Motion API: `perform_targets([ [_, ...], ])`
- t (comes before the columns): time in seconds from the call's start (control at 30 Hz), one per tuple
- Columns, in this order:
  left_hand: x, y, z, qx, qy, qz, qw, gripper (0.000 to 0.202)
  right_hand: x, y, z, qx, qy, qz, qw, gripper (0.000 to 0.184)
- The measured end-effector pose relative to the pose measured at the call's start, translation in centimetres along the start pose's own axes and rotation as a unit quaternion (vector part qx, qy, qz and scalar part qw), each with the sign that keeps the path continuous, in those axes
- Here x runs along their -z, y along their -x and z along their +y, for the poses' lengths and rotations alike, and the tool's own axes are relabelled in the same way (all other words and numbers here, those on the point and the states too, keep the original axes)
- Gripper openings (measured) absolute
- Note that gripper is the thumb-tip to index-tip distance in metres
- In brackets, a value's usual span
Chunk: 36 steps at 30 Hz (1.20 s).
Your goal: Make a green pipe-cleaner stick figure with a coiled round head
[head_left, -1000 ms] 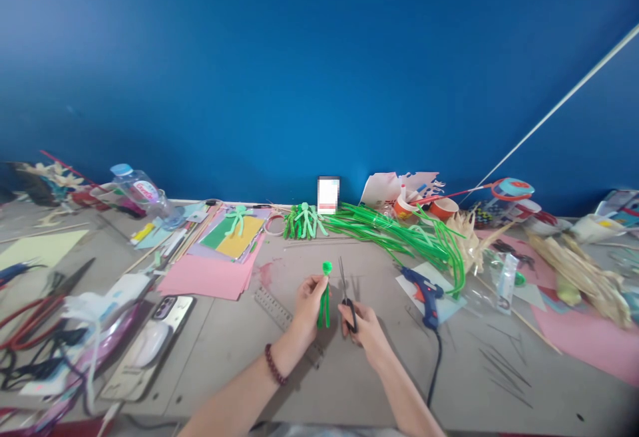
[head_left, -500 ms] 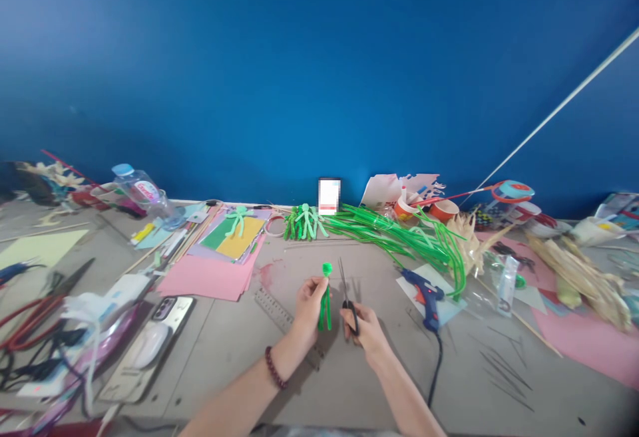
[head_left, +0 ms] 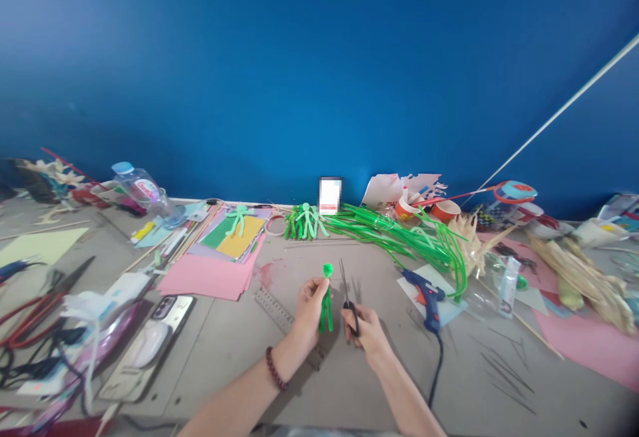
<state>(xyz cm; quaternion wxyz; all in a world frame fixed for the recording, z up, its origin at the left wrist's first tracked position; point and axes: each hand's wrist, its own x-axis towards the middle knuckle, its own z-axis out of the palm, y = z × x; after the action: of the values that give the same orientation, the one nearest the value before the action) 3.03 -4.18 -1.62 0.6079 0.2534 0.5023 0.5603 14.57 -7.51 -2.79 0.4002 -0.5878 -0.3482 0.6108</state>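
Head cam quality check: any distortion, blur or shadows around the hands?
Head view: strong wide-angle bowing, with the table edge curving and the corners darkening. The left hand on the green pipe-cleaner figure and the right hand on the scissors are fairly sharp; the far clutter is soft. Soft shadows under the forearms, no glare. One white card is pixelated.

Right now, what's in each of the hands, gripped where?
Left hand pinches the green pipe-cleaner figure at its middle, below the round head. Right hand holds black scissors by the handles, blades pointing up.

A craft workshop is showing here: coloured paper sheets [head_left: 219,261] are lying left of the glue gun [head_left: 424,294], green pipe cleaners [head_left: 399,237] spreading behind it on the worktop [head_left: 319,370].
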Motion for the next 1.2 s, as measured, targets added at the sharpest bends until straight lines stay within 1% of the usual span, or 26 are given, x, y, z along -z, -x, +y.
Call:
perform_targets([
  [0.13,-0.01,-0.10,-0.15,0.001,-0.001,-0.005,1.000,0.036,0.10,-0.01,0.15,-0.002,-0.005,-0.002,1.000,0.039],
  [0.37,-0.03,-0.19,0.02,-0.002,0.016,-0.001,1.000,0.035,0.15,0.14,-0.16,-0.013,-0.008,-0.031,0.999,0.049],
  [0.57,-0.07,-0.28,0.20,0.000,0.004,-0.008,1.000,0.036,0.18,0.22,-0.47,-0.009,0.001,-0.045,0.999,0.054],
  [0.77,0.00,-0.24,0.16,0.000,0.008,-0.016,1.000,0.035,0.21,0.24,-0.32,0.002,0.005,-0.044,0.999,0.050],
  [0.87,0.01,-0.13,0.13,0.002,0.017,-0.015,1.000,0.033,0.23,0.13,-0.19,-0.001,-0.003,-0.037,0.999,0.046],
  [1.03,0.06,-0.26,0.00,-0.008,0.005,-0.012,1.000,0.035,0.33,0.00,-0.09,-0.003,0.005,-0.045,0.999,0.037],
  [1.2,0.06,-0.30,0.08,-0.025,-0.006,-0.016,1.000,0.035,0.29,-0.03,0.14,0.013,0.017,-0.023,1.000,0.032],
])
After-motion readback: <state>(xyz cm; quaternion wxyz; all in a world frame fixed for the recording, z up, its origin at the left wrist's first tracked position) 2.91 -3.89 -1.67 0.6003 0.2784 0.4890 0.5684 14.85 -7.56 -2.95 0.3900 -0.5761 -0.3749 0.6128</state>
